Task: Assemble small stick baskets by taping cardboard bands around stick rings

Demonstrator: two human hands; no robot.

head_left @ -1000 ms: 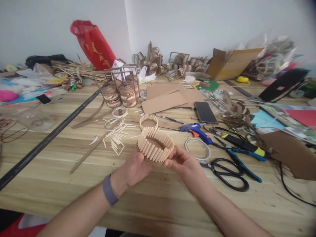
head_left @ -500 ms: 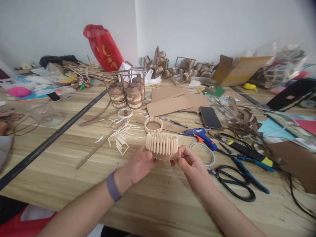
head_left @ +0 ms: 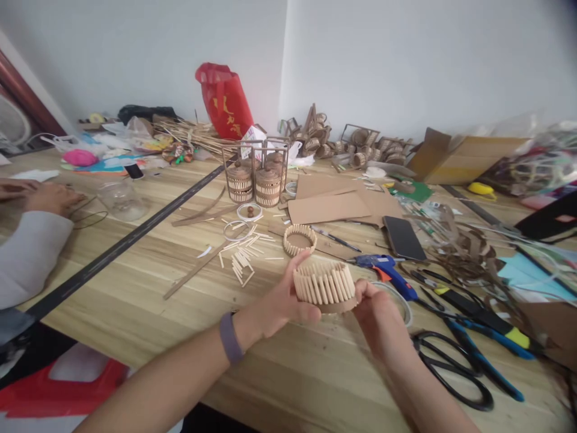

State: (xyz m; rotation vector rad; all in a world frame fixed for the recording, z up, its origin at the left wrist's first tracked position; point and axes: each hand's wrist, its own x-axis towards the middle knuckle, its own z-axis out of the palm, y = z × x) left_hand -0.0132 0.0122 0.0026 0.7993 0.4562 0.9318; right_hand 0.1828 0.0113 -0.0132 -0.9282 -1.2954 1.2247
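Note:
Both my hands hold a small round basket (head_left: pixel 325 284) made of short pale sticks glued upright around a brown cardboard base. My left hand (head_left: pixel 282 304), with a purple band on its wrist, wraps around the basket's left side, thumb under its front. The fingers of my right hand (head_left: pixel 378 313) are closed on its right edge. The basket is lifted just above the wooden table (head_left: pixel 135 282). A second, smaller stick ring (head_left: pixel 300 239) lies on the table just behind it, with several loose sticks (head_left: pixel 241 264) to its left.
A blue glue gun (head_left: pixel 385 270), black scissors (head_left: pixel 455 373), blue pliers, a phone (head_left: pixel 402 237) and cardboard sheets (head_left: pixel 333 204) lie to the right. Two finished stick lanterns (head_left: pixel 255 180) stand behind. A long black bar (head_left: pixel 121 246) crosses the left. Another person's sleeve and hand (head_left: pixel 40 204) rest at far left.
The view has swung left, which brings another person's arm into sight. I have turned the basket in my hands so its side faces me, and my left hand now grips it more from below.

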